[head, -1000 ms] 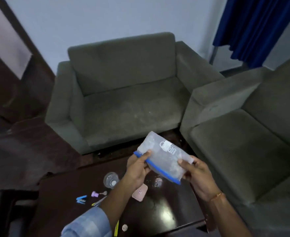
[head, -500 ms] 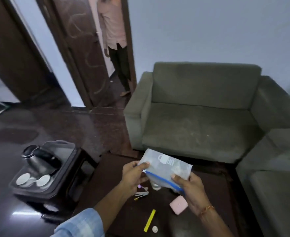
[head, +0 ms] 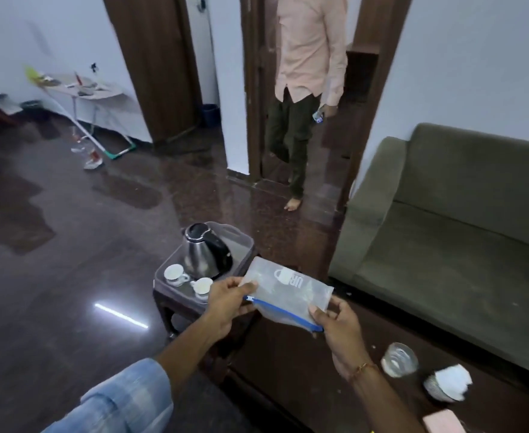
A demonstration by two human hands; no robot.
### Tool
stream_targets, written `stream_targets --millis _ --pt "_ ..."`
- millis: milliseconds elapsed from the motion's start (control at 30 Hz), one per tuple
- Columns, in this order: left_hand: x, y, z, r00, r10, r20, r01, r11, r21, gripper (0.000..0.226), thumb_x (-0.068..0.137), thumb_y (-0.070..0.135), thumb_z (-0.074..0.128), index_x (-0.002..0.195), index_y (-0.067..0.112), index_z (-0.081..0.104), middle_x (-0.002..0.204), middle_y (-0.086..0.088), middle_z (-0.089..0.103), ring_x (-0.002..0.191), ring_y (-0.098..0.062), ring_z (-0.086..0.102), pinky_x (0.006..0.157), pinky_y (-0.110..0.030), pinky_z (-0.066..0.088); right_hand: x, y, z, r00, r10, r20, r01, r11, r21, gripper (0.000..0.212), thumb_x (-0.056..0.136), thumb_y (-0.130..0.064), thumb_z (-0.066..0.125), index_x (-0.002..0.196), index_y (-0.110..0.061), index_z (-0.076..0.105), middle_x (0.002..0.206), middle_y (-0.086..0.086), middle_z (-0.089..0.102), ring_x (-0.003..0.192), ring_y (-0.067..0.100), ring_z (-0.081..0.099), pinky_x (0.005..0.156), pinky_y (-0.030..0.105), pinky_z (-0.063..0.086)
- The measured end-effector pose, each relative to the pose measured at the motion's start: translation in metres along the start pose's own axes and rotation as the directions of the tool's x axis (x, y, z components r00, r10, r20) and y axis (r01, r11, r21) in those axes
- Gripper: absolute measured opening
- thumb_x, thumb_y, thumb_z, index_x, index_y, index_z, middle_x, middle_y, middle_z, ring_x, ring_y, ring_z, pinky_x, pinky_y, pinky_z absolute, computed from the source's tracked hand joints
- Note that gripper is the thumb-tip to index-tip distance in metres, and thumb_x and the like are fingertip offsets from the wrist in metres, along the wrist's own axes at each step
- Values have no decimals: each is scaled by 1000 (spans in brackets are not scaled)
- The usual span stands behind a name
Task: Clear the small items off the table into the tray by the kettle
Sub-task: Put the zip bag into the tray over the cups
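step: zip pouch (head: 288,295) is held over tabletop (head: 288,370), both hands' fingers (head: 247,285) clamped on it | next: release into tray (head: 241,242) is called for

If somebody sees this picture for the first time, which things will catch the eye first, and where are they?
First, the clear zip bag with a blue strip, held in the middle between the left hand and the right hand. Just behind it, the steel kettle stands in a tray with two white cups in front of it. Further back, a person in a pink shirt stands in the doorway.
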State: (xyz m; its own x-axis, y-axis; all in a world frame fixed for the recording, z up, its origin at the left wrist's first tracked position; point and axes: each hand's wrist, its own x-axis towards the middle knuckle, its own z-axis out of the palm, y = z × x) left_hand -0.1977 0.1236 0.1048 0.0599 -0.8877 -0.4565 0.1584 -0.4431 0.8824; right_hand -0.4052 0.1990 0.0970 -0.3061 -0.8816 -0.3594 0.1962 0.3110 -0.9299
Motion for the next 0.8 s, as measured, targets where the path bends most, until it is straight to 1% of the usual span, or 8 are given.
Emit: stream_targets --millis 67,200,333,467,533,633,734,800 --pt "11 9 -35 1000 8 -28 -8 1000 -7 10 86 11 73 91 3 68 82 -7 75 76 -21 73 60 -30 59 4 -1 38 999 -3 33 4 1000 -28 29 85 -11 71 110 -17 57 90 5 76 76 18 72 54 29 56" --pt "32 17 -89 993 -2 -118 -1 1000 -31 8 87 8 72 90 2 68 85 -12 75 77 -30 73 67 -44 62 15 4 97 996 -1 87 7 998 -66 30 87 -11 67 109 -23 50 90 6 74 70 13 69 51 27 52" --pt "58 27 -122 980 -13 -197 -2 997 -72 10 88 4 70 94 -4 67 87 -14 73 72 -24 73 55 -31 59 36 9 143 993 25 116 -12 993 -115 37 86 -15 69 111 -28 46 94 2 72 78 15 71 55 25 53" --pt "82 41 -144 964 -9 -265 -9 998 -69 4 87 4 70 85 1 68 83 -10 72 70 -20 72 56 -30 59 65 6 177 982 67 178 -43 989 -139 41 87 -16 68 118 -27 43 98 -1 69 82 14 71 56 22 54" --pt "92 51 -153 957 0 -290 -16 999 -52 5 87 3 71 83 2 68 78 -7 71 63 -15 71 55 -29 59 78 1 194 976 78 203 -49 988 -146 44 88 -16 68 120 -26 41 100 0 68 84 15 70 56 22 54" --pt "109 63 -165 948 11 -319 -22 999 -31 6 87 2 70 82 2 68 73 -6 69 53 -10 67 52 -27 59 95 -5 216 971 77 228 -44 988 -145 44 88 -13 67 119 -26 39 97 2 68 81 14 69 53 22 53" --pt "122 72 -175 941 6 -337 -14 1000 -21 3 86 3 71 87 1 68 77 -8 67 52 -8 65 49 -22 54 108 -9 233 969 73 236 -41 990 -137 44 86 -10 68 116 -26 40 94 0 67 80 14 70 55 22 54" --pt "131 76 -183 942 -3 -336 -6 1000 -27 10 85 1 71 94 1 68 87 -11 69 55 -9 66 50 -23 54 115 -8 243 968 85 237 -54 989 -135 42 85 -8 68 113 -26 42 96 2 67 82 17 70 55 24 54"
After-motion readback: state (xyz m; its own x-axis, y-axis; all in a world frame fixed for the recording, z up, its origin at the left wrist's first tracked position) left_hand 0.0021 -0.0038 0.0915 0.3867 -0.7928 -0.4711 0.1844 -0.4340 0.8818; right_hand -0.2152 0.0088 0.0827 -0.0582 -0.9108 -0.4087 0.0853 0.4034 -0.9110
